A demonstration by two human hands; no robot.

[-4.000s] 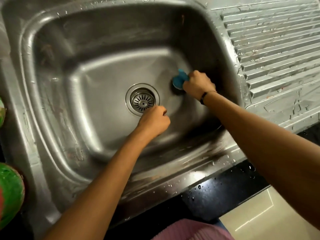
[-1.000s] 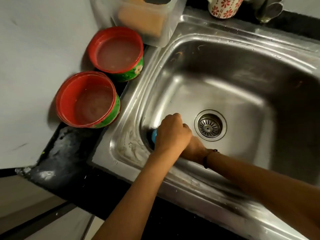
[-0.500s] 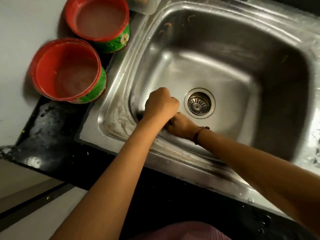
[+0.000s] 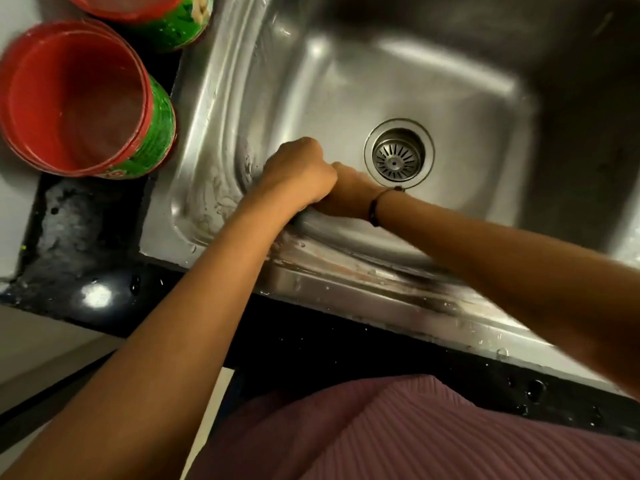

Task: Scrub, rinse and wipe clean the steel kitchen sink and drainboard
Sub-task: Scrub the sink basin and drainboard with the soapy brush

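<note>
Both hands (image 4: 301,171) fisted at sink (image 4: 346,81) near-left corner.

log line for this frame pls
phase: scrub | left hand: fisted, sink near-left corner | right hand: behind left | scrubber: hidden

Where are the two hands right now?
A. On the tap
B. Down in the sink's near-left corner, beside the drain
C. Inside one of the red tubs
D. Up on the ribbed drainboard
B: the left hand and the right hand are bunched together low in the sink, at its near-left corner, just left of the drain; no tap or drainboard is in view.
</note>
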